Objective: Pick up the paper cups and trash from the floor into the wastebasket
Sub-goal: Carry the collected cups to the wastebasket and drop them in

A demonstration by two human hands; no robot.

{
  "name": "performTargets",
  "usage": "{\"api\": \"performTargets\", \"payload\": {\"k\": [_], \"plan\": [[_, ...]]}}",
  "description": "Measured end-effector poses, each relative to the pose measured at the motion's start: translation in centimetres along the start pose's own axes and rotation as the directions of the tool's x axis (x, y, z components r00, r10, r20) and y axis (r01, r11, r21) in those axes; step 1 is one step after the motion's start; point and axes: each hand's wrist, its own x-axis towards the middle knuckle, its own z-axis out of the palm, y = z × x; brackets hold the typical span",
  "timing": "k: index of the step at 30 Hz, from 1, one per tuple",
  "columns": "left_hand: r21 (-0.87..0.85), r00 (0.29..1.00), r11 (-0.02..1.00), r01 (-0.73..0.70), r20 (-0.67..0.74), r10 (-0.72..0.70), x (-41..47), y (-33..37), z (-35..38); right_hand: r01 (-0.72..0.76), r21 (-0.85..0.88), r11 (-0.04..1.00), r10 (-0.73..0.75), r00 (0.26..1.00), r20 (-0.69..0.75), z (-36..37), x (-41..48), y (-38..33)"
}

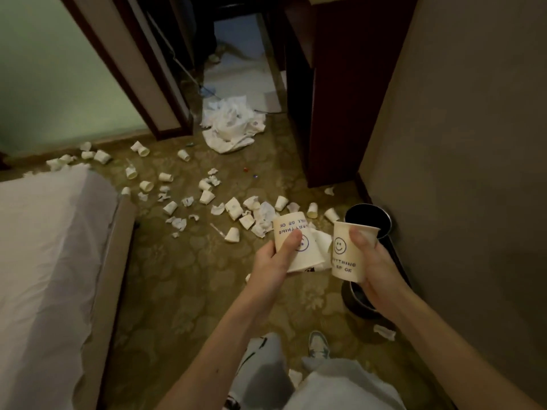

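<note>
The wastebasket (367,216) stood against the wall just beyond and to the right of both hands, nearer the right hand (374,261) gripping an upright cup (349,253) (rim up) than the left hand (276,261) clutching an upturned cup (291,232) with crumpled paper.

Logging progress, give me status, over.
Left hand holds inverted cup; right hand holds upright cup. Wastebasket adjacent. Many cups remain on floor.

Dim room around me: patterned olive carpet (189,291), a bed (44,261) with white sheets on my left, a dark wooden cabinet (334,113) ahead, a plain beige wall (473,143) at my right.
</note>
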Motion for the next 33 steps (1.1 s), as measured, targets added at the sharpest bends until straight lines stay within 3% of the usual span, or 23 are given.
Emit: {"api": "performTargets", "payload": {"k": [6, 9, 13, 16, 21, 26, 33], "plan": [[0.089, 0.992, 0.995, 0.052, 0.112, -0.061, 7.1, 2.4, 1.1, -0.052, 0.110, 0.993, 0.062, 0.994, -0.090, -1.4, 4.2, -0.3], [0.151, 0.968, 0.985, 0.080, 0.226, -0.113, 11.0, 3.0, 2.0, -0.037, 0.212, 0.977, 0.089, 0.966, -0.243, -2.5, 5.5, 0.3], [0.276, 0.891, 0.957, 0.094, 0.406, -0.204, 15.9, 2.4, 3.7, 0.035, 0.348, 0.937, 0.148, 0.861, -0.486, -3.1, 6.1, 2.9], [0.346, 0.838, 0.929, 0.131, 0.463, -0.290, 18.3, 1.0, 5.0, 0.096, 0.451, 0.888, 0.228, 0.758, -0.611, -3.0, 6.4, 4.8], [0.500, 0.737, 0.846, 0.183, 0.500, -0.455, 22.2, -2.0, 7.8, 0.198, 0.521, 0.830, 0.322, 0.592, -0.739, -3.8, 8.2, 7.9], [0.660, 0.662, 0.728, 0.185, 0.465, -0.588, 27.7, -8.3, 11.7, 0.232, 0.534, 0.813, 0.364, 0.514, -0.777, -7.7, 11.9, 11.9], [0.786, 0.707, 0.605, 0.127, 0.355, -0.611, 37.8, -23.8, 17.0, 0.100, 0.608, 0.788, 0.493, 0.490, -0.719, -17.1, 21.0, 23.6]]}}
